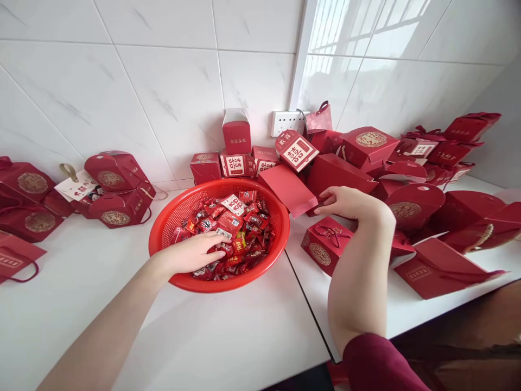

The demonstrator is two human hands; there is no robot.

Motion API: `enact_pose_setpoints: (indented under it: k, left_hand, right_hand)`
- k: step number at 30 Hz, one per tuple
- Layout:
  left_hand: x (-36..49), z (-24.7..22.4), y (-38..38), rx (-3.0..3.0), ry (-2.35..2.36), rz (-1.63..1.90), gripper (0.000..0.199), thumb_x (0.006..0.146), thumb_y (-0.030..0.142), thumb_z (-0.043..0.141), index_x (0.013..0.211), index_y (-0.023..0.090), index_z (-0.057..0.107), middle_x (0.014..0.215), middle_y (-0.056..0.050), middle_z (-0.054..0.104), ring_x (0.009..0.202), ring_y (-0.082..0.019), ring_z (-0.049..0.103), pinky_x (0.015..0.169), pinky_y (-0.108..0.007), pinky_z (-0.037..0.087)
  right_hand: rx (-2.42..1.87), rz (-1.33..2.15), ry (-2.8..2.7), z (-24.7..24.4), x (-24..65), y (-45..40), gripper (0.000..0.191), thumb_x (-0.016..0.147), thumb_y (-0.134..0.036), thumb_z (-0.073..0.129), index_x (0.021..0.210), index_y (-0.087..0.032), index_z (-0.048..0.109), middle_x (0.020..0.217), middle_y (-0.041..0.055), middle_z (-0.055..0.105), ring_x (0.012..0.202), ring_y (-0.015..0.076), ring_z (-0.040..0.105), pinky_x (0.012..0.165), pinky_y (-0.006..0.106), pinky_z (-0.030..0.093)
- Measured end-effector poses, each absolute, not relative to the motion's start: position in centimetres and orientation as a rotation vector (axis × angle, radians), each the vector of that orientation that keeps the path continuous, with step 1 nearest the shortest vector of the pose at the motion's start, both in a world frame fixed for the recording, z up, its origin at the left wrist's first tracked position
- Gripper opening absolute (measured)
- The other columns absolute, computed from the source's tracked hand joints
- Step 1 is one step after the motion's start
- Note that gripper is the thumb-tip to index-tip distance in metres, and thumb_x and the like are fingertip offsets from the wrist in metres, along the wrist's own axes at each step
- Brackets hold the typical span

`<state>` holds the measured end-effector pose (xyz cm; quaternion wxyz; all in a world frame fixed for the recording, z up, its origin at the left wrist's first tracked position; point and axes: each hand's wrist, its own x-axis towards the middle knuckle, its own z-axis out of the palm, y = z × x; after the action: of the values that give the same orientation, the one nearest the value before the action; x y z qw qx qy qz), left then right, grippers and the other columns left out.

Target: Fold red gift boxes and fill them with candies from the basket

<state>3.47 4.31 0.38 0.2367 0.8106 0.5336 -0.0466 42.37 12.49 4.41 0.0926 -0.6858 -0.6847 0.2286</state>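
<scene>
My left hand (202, 251) lies inside the red plastic basket (220, 289), palm down on a heap of red-wrapped candies (250, 233). Its fingers are stretched and apart; their tips partly disappear among the wrappers. Over on the right, my right hand (345, 202) hovers with bent, separated fingers, and no object shows clearly in its grasp. Its fingertips are close to the edge of a flat red carton flap (288, 190) that overhangs the basket's rim; whether they touch it I cannot tell. Just below is a red gift box (325, 244) with a cord bow.
Red gift boxes (370, 144) pile up along the right side, with a red bag (443, 266) near the front edge. More boxes (120, 190) stand at left. Behind are a power strip (288, 123) and a tiled wall (171, 87). A dark seam crosses the white counter (228, 342).
</scene>
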Motion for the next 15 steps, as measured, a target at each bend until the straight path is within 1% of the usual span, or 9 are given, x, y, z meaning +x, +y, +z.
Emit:
enact_pose_setpoints:
  k: [3, 6, 7, 9, 10, 11, 13, 14, 15]
  left_hand:
    - [3.6, 0.2, 4.4, 2.222, 1.480, -0.138, 0.048, 0.099, 0.048, 0.041, 0.140, 0.027, 0.054, 0.146, -0.005, 0.053, 0.134, -0.025, 0.050, 0.112, -0.036, 0.038]
    - [3.9, 0.6, 4.6, 2.264, 1.459, -0.122, 0.047, 0.098, 0.047, 0.042, 0.138, 0.026, 0.057, 0.140, -0.006, 0.058, 0.127, -0.026, 0.056, 0.108, -0.036, 0.042]
    - [4.0, 1.0, 4.5, 2.308, 1.461, -0.092, 0.044, 0.099, 0.045, 0.041, 0.133, 0.025, 0.060, 0.136, -0.007, 0.061, 0.122, -0.026, 0.059, 0.106, -0.037, 0.043]
    - [4.4, 2.3, 3.5, 2.445, 1.488, 0.020, 0.041, 0.101, 0.042, 0.036, 0.117, 0.024, 0.069, 0.122, -0.008, 0.067, 0.112, -0.026, 0.063, 0.103, -0.040, 0.046]
    - [4.5, 3.1, 2.5, 2.528, 1.510, 0.105, 0.045, 0.102, 0.040, 0.031, 0.106, 0.023, 0.072, 0.112, -0.009, 0.070, 0.108, -0.027, 0.064, 0.101, -0.043, 0.047]
    - [4.6, 3.9, 1.1, 2.597, 1.479, 0.180, 0.047, 0.102, 0.041, 0.030, 0.098, 0.023, 0.074, 0.104, -0.009, 0.071, 0.106, -0.027, 0.063, 0.101, -0.045, 0.047]
    - [4.6, 5.1, -2.7, 2.560, 1.323, 0.258, 0.038, 0.098, 0.049, 0.043, 0.099, 0.031, 0.075, 0.100, -0.006, 0.072, 0.103, -0.025, 0.064, 0.098, -0.043, 0.050]
    - [4.5, 5.4, -5.0, 2.500, 1.248, 0.255, 0.032, 0.093, 0.054, 0.050, 0.103, 0.037, 0.075, 0.099, -0.004, 0.072, 0.102, -0.025, 0.065, 0.095, -0.043, 0.053]
    - [4.3, 5.6, -7.3, 2.419, 1.298, 0.297, 0.029, 0.090, 0.057, 0.056, 0.108, 0.043, 0.073, 0.100, -0.001, 0.072, 0.103, -0.025, 0.065, 0.093, -0.043, 0.055]
  right_hand:
    - [-2.107, 0.471, -1.923, 5.3, 42.7, 11.1, 0.053, 0.079, -0.051, 0.068, 0.124, -0.024, 0.061, 0.122, 0.0097, 0.069, 0.101, 0.0292, 0.067, 0.078, 0.039, 0.054]
    - [-1.995, 0.346, -1.973, 6.0, 42.6, 9.3, 0.052, 0.082, -0.053, 0.063, 0.124, -0.023, 0.061, 0.117, 0.0116, 0.070, 0.102, 0.0308, 0.067, 0.080, 0.041, 0.054]
    - [-1.934, 0.356, -2.044, 5.9, 42.4, 8.8, 0.052, 0.082, -0.053, 0.063, 0.124, -0.023, 0.061, 0.116, 0.0117, 0.070, 0.102, 0.0306, 0.067, 0.081, 0.040, 0.054]
    - [-1.832, 0.412, -2.222, 4.8, 42.2, 8.3, 0.054, 0.081, -0.052, 0.064, 0.127, -0.024, 0.060, 0.119, 0.0112, 0.068, 0.106, 0.0298, 0.066, 0.083, 0.038, 0.053]
    - [-1.810, 0.442, -2.309, 3.9, 42.2, 8.3, 0.057, 0.080, -0.050, 0.065, 0.131, -0.024, 0.058, 0.122, 0.0113, 0.067, 0.109, 0.0296, 0.065, 0.085, 0.037, 0.052]
    - [-1.814, 0.464, -2.377, 2.8, 42.1, 8.5, 0.063, 0.079, -0.049, 0.066, 0.135, -0.024, 0.054, 0.126, 0.0121, 0.064, 0.113, 0.0299, 0.063, 0.088, 0.037, 0.051]
    - [-1.863, 0.490, -2.447, 0.4, 42.0, 9.0, 0.076, 0.076, -0.048, 0.069, 0.144, -0.020, 0.046, 0.134, 0.0152, 0.058, 0.121, 0.0320, 0.059, 0.093, 0.039, 0.050]
    - [-1.885, 0.489, -2.463, -0.6, 42.0, 9.3, 0.079, 0.076, -0.048, 0.069, 0.145, -0.018, 0.045, 0.137, 0.0167, 0.056, 0.124, 0.0334, 0.057, 0.097, 0.041, 0.048]
    - [-1.903, 0.478, -2.471, -1.4, 42.0, 9.6, 0.079, 0.076, -0.048, 0.069, 0.145, -0.017, 0.046, 0.139, 0.0179, 0.054, 0.126, 0.0347, 0.055, 0.100, 0.043, 0.046]
